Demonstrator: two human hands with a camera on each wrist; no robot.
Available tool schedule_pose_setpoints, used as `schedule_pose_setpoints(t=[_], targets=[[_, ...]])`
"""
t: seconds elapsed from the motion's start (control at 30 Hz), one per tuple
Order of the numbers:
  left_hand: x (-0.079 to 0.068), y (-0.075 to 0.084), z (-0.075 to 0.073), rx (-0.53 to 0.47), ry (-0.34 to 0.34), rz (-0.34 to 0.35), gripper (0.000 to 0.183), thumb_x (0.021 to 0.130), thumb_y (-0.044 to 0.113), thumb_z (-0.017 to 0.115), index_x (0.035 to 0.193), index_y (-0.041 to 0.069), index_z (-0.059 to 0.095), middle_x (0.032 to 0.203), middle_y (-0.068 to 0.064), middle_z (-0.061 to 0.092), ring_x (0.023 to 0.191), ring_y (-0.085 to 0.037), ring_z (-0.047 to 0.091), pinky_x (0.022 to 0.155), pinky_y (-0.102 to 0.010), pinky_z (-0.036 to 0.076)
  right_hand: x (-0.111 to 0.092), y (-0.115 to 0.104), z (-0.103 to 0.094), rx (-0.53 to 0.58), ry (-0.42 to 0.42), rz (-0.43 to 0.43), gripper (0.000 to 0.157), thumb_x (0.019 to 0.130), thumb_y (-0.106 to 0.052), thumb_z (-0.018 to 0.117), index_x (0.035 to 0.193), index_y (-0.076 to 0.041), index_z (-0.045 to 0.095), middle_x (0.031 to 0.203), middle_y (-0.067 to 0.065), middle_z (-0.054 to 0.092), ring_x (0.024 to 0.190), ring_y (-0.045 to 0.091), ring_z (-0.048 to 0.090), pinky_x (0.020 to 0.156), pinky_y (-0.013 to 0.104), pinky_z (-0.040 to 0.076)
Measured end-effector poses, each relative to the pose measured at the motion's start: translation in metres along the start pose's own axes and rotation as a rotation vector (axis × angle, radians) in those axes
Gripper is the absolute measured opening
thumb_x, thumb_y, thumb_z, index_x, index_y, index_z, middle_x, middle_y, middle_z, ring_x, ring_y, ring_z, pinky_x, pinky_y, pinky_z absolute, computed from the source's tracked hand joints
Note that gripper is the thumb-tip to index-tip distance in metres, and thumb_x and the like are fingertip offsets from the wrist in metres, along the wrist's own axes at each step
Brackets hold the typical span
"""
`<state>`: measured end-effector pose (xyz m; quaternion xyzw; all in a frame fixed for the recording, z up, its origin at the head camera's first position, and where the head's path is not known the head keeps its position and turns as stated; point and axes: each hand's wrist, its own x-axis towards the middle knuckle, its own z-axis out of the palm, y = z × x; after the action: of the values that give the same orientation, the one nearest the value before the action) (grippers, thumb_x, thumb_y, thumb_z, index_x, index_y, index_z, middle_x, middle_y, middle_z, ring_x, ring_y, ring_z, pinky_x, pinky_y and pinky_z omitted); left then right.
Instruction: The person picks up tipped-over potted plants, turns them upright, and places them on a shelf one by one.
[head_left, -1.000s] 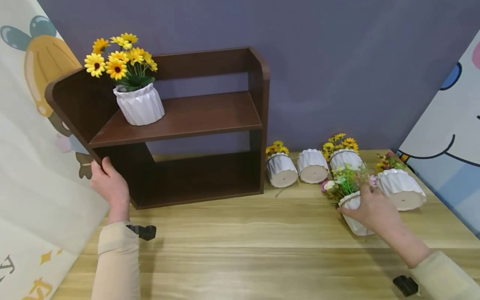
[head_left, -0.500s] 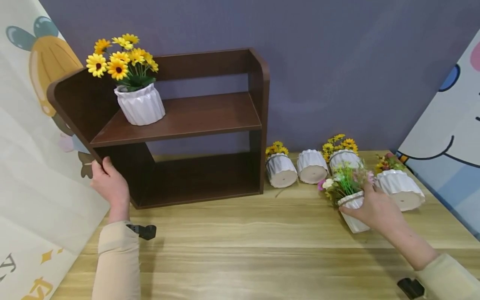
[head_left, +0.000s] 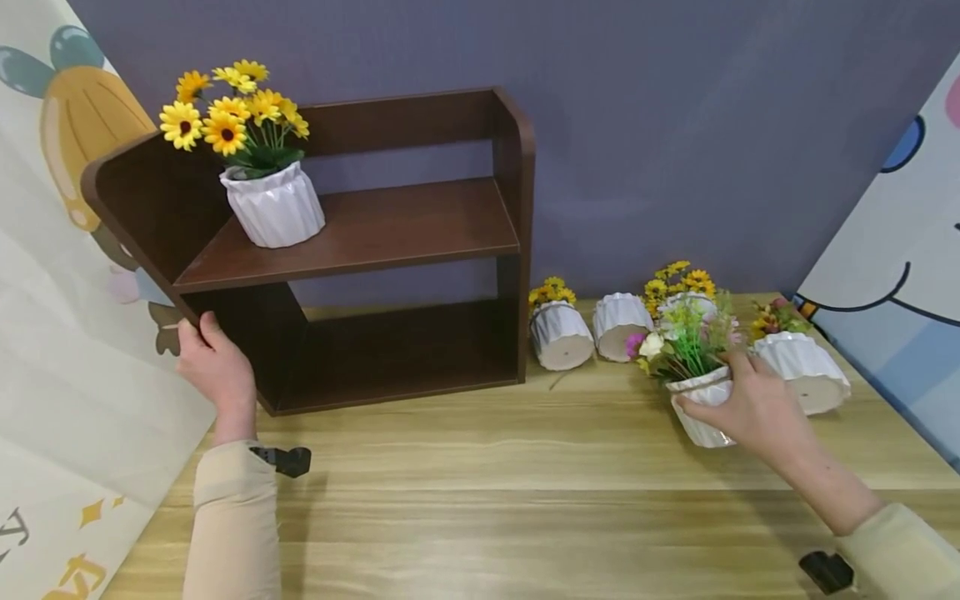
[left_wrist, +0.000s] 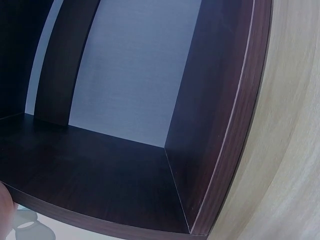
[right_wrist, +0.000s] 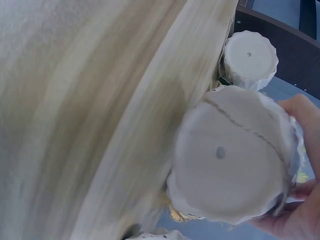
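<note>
I can see the left hand gripping the side-panel edge of a dark brown shelf. That looks stiff and fairly heavy, so the panel seems a sound place to steady it. Above this hand, on the upper board, a daisy pot stands upright, white under yellow flowers.

Left of the right hand, two tipped white pots, a near one and its neighbour, lie on the counter.

Next comes the mixed-flower pot, clasped in the right hand, thumb on its near side. I'd guess it is light, rigid, slick with glaze and easily chipped; best held round the pleated wall below the rim, clear of the bendy blooms. It is glossy white, tilted, with a brown cord at the neck and purple, white and pink blossoms among green sprigs. Whether its base touches the counter, I can't tell. Beyond that hand's right lies a reddish-flowered pot, tipped over.
</note>
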<state>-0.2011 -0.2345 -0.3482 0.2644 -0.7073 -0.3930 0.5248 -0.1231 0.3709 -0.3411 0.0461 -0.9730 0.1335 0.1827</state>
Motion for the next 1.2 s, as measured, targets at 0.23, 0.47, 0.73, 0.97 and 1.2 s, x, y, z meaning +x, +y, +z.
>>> schedule_pose_setpoints(t=[0.23, 0.47, 0.73, 0.97, 1.2], targets=[[0.000, 0.001, 0.000, -0.001, -0.015, -0.012, 0.046, 0.093, 0.044, 0.040, 0.099, 0.002, 0.057, 0.091, -0.019, 0.057, 0.080, -0.033, 0.044, 0.072, -0.037, 0.032, -0.001, 0.000, 0.009, 0.082, 0.093, -0.004, 0.083, 0.060, -0.045, 0.079, 0.108, 0.013, 0.045, 0.090, 0.034, 0.050, 0.075, 0.047, 0.050, 0.056, 0.054, 0.042], [0.001, 0.001, 0.000, -0.013, -0.021, -0.013, 0.045, 0.093, 0.043, 0.040, 0.099, 0.002, 0.056, 0.089, -0.018, 0.054, 0.081, -0.033, 0.044, 0.075, -0.041, 0.033, 0.002, -0.001, 0.014, 0.110, 0.094, 0.005, 0.081, 0.062, -0.045, 0.078, 0.109, 0.012, 0.044, 0.094, 0.031, 0.050, 0.079, 0.044, 0.050, 0.060, 0.053, 0.040], [0.001, 0.000, -0.001, -0.012, -0.023, -0.010, 0.043, 0.094, 0.041, 0.040, 0.098, 0.002, 0.056, 0.090, -0.020, 0.055, 0.081, -0.034, 0.044, 0.075, -0.043, 0.033, 0.007, -0.005, 0.028, 0.155, 0.150, -0.034, 0.076, 0.057, -0.036, 0.082, 0.103, 0.009, 0.043, 0.092, 0.026, 0.048, 0.079, 0.039, 0.048, 0.062, 0.051, 0.039], [0.003, 0.002, 0.000, -0.008, -0.006, 0.025, 0.043, 0.094, 0.040, 0.041, 0.094, -0.001, 0.053, 0.085, -0.021, 0.051, 0.078, -0.034, 0.042, 0.073, -0.041, 0.031, 0.008, -0.003, 0.033, 0.170, 0.145, -0.024, 0.073, 0.056, -0.034, 0.083, 0.099, 0.010, 0.043, 0.091, 0.026, 0.046, 0.078, 0.036, 0.045, 0.061, 0.048, 0.038], [0.002, 0.002, -0.002, -0.020, -0.027, -0.008, 0.042, 0.094, 0.040, 0.042, 0.097, 0.000, 0.055, 0.091, -0.021, 0.054, 0.083, -0.035, 0.043, 0.078, -0.044, 0.033, 0.006, 0.003, 0.032, 0.231, 0.134, -0.029, 0.068, 0.057, -0.027, 0.084, 0.097, 0.009, 0.043, 0.092, 0.022, 0.046, 0.078, 0.031, 0.043, 0.062, 0.038, 0.034]])
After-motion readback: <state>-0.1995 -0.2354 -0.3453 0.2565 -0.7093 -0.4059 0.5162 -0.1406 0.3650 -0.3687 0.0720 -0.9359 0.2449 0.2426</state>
